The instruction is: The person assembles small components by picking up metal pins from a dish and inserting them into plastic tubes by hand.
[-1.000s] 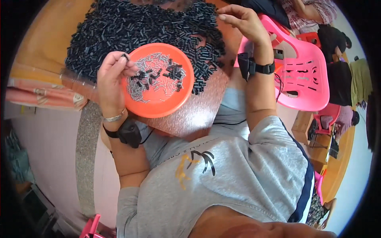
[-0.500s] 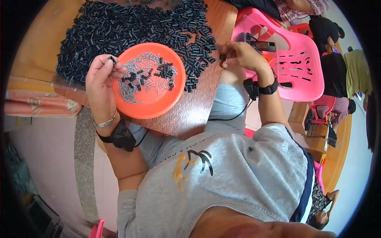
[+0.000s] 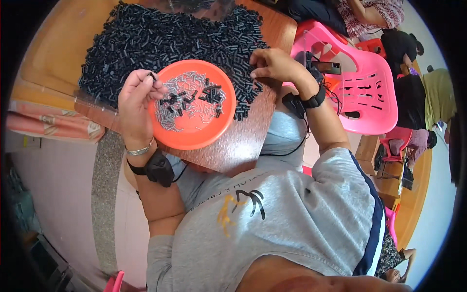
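Observation:
My left hand [image 3: 136, 100] is pinched around a small black cylindrical piece [image 3: 153, 76], above the left rim of an orange-red plastic basin [image 3: 212, 138]. Small silver screw-like metal pieces [image 3: 168, 121] lie in the basin, with several black cylindrical pieces [image 3: 177, 101] on top of them. At the right edge of a big heap of black cylindrical pieces [image 3: 160, 36], my right hand [image 3: 278, 64] hovers with curled fingers. Its thumb and forefinger stand apart, and nothing shows between them.
The wooden table [image 3: 243, 155] carries the heap and basin; its corner points toward me. A pink plastic chair [image 3: 362, 92] stands close on the right, with a phone-like device [image 3: 327, 67] on it. Other people [image 3: 372, 14] sit farther right. Black straps and a cable [image 3: 305, 129] run by my right wrist.
My right hand has moved left from beyond the table edge to the heap's right side. My left hand still pinches the black piece. The whole view has shifted slightly.

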A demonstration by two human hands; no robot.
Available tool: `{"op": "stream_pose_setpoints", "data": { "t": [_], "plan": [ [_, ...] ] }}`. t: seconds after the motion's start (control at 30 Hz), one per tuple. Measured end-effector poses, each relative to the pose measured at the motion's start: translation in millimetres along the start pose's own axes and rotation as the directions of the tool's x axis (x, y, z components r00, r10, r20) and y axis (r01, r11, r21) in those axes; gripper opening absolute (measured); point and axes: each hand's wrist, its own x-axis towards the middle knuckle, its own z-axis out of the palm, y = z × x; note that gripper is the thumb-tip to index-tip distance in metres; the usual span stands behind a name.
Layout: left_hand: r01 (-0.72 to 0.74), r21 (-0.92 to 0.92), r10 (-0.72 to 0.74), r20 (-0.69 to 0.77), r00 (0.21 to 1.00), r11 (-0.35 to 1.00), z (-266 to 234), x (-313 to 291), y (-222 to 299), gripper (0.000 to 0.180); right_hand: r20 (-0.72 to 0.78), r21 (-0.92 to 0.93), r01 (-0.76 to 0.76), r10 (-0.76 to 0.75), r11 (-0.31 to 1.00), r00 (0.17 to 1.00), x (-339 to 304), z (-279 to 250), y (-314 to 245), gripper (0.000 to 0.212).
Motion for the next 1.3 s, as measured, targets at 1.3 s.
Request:
{"op": "stream_pose_setpoints", "data": {
  "t": [1.3],
  "plan": [
    [-0.024,-0.034,0.023,-0.034,0.999,0.999,-5,5,0,0.015,-0.074,-0.018,0.021,-0.023,1.000,0.997,-14,7,2,0.020]
  ]
}}
